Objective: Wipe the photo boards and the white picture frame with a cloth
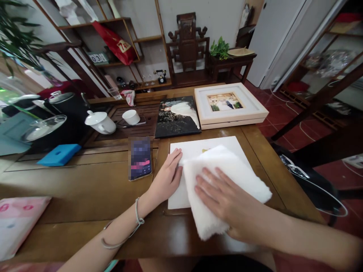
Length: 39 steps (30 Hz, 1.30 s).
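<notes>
My right hand (pixel 218 192) lies flat on a folded, fluffy white cloth (pixel 241 170), fingers stretched out and slightly apart; its thumb is hidden. Under the cloth is a flat white rectangular board (pixel 177 200), mostly covered, with a small yellowish mark (pixel 206 150) showing by the cloth's upper edge. At the board's left edge rests my left hand (pixel 167 175), its fingers straight and side by side, with nothing held. A phone (pixel 141 158) with a lit screen lies left of that hand.
Behind the board are a dark photo panel (pixel 178 126) and a pale wooden picture frame (pixel 232 122). A white lidded bowl (pixel 100 121), a cup (pixel 131 117) and a blue block (pixel 59 155) stand left. A pink-and-white package (pixel 22 223) lies at the near left.
</notes>
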### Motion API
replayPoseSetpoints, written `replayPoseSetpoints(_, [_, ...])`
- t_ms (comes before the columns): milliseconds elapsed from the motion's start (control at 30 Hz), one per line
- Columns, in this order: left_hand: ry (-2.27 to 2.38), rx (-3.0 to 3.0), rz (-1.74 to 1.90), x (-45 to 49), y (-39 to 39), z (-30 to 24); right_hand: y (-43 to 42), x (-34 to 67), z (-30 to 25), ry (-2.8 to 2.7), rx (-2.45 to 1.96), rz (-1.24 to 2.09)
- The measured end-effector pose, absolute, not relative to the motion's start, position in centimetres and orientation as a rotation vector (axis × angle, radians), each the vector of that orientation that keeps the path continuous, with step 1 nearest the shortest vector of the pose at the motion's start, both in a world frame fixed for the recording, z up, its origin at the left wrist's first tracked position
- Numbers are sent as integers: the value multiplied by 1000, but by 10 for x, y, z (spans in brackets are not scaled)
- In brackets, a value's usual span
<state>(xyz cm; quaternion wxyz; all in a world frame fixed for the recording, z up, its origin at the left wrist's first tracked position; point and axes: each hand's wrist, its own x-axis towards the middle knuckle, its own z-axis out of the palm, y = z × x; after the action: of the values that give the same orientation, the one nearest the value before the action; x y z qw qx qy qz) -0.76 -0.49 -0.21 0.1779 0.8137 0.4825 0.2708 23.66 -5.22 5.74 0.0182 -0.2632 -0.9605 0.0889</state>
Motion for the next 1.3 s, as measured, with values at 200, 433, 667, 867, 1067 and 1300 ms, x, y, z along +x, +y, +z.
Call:
replayPoseSetpoints(200, [1385,2291,741,-7,-5,1,2,249,45,-2829,-999,261])
replayPoseSetpoints(433, [1390,2284,736,-5,-6,2,14,245,42,-2661,-1312,-5])
replayPoseSetpoints(667, [1314,2288,780,-11,-5,-4,-66,210,47,-2890,-606,-307])
replayPoseSetpoints(867, [1361,2290,760,-8,-5,-1,-28,235,61,-2885,-896,98])
replayPoseSetpoints(1067, [1384,2274,769,-6,-5,0,-30,214,44,-2790,-1016,-269])
replayPoseSetpoints(1300, [1326,2287,809,-14,-1,-12,-101,191,39,-2645,-515,-443])
